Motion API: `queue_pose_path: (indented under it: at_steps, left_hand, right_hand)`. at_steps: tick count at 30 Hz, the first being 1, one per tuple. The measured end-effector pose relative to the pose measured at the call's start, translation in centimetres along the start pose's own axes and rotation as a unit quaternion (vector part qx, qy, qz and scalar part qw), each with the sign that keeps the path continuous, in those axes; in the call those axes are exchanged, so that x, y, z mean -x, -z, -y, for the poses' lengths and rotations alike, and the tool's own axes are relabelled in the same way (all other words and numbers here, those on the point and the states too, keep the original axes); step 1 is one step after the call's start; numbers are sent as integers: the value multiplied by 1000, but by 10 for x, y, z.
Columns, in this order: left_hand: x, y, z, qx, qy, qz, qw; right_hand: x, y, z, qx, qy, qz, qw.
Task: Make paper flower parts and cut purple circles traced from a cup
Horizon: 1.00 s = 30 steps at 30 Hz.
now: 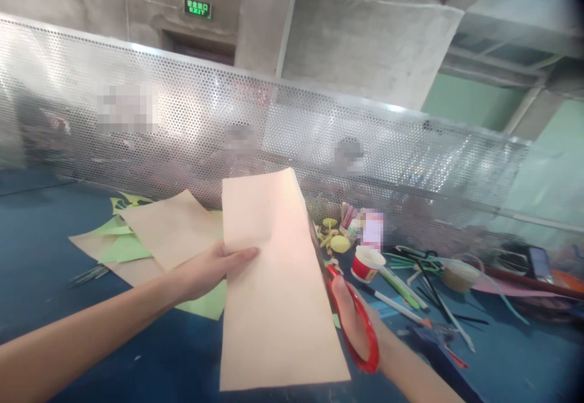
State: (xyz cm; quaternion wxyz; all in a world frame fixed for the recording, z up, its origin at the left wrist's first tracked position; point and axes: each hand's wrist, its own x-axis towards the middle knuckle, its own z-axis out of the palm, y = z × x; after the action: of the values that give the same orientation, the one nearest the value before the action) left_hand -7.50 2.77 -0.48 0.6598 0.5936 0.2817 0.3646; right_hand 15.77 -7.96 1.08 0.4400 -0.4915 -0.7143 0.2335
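My left hand [235, 261] pinches the left edge of a cream sheet of paper [283, 318], thumb on top and the other fingers hidden behind. The sheet is held up above the blue table, its top end tilted away from me. On the right, my right hand [353, 318] grips a pair of red-handled scissors [371, 348]. Their dark blades run along the sheet's right edge and are partly behind it, so I cannot tell whether they touch the paper.
Cream sheets [168, 227] and green paper [121, 248] lie at left. A red-and-white paper cup [367, 263], yellow cut-outs [340, 244], pens [401, 287], wires and a phone [541, 263] lie at right on the blue table [173, 360]. A perforated metal screen [182, 105] stands behind.
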Motion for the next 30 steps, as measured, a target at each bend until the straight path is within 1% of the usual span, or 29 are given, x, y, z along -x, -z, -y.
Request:
queue_pose_path:
  at_steps: [2,5,11,17,21,24,27,30]
  left_hand:
    - [0,0,0,-2,1,-1,1000]
    - [0,-1,-1,-3,5,-5,1000]
    - [0,-1,0,-3,2,-6,1000]
    - [1,-1,-1,-6,4,-3,1000]
    - [1,-1,-1,-3,6,-5,1000]
    - [2,-1,1,-3,7,5,1000]
    - [2,-1,1,15,1,12,1000]
    - [3,-1,-2,59,7,8,998]
  right_hand:
    - [0,-1,-4,-11,-20,11,1000]
    - [0,-3,-6,7,-37,-4,999]
    - [0,-4,-5,20,-10,-14,1000]
    - [1,-8,-12,9,-31,-36,999]
    - [1,-12,-12,21,-23,-62,998]
    - [0,-12,-10,24,-23,-69,997]
    - [-1,-10,-8,30,-24,-69,997]
    - [0,-9,-6,43,-37,-63,996]
